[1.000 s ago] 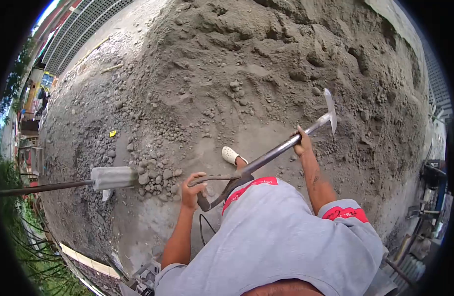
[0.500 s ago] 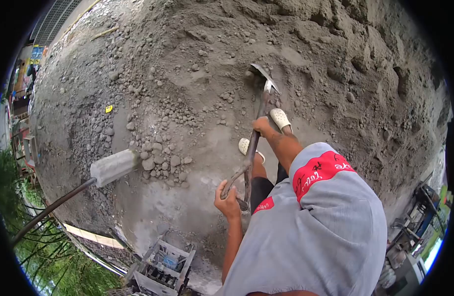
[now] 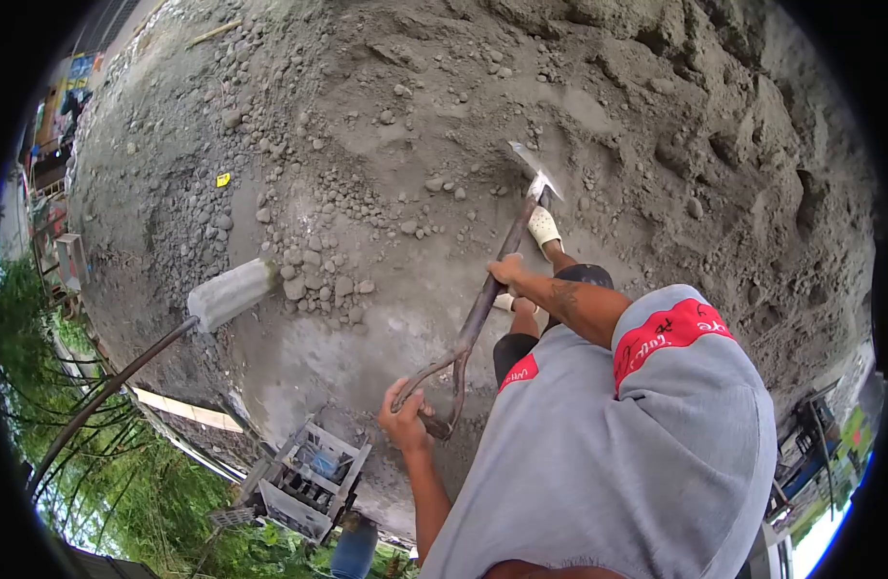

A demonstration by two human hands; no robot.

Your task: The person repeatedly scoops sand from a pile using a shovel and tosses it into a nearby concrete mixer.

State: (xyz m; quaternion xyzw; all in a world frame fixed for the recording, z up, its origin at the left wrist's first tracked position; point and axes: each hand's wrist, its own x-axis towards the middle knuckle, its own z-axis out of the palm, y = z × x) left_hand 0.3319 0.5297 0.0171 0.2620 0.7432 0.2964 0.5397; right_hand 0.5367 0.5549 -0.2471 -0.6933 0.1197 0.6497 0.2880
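Observation:
A shovel (image 3: 484,297) with a dark wooden shaft and a forked handle slants across the middle of the view. My left hand (image 3: 405,413) is closed around one side of the fork at its near end. Farther along, my right hand (image 3: 506,270) grips the shaft. The metal blade (image 3: 537,174) shows nearly edge-on, close over the grey sandy soil (image 3: 444,116). Just below the blade is one of my cream clogs (image 3: 543,229); the other is partly hidden behind the shaft.
Loose stones (image 3: 318,280) lie left of the shovel. A concrete block on a rod (image 3: 233,294) stands beyond them, with a yellow scrap (image 3: 223,179) farther off. A grey crate (image 3: 314,473) sits at lower left near a blue drum (image 3: 354,550). Rough, raised soil (image 3: 733,145) fills the right.
The handle end and my left hand have moved down and left. The blade has shifted slightly down and right, toward my foot. Both hands stay on the shovel.

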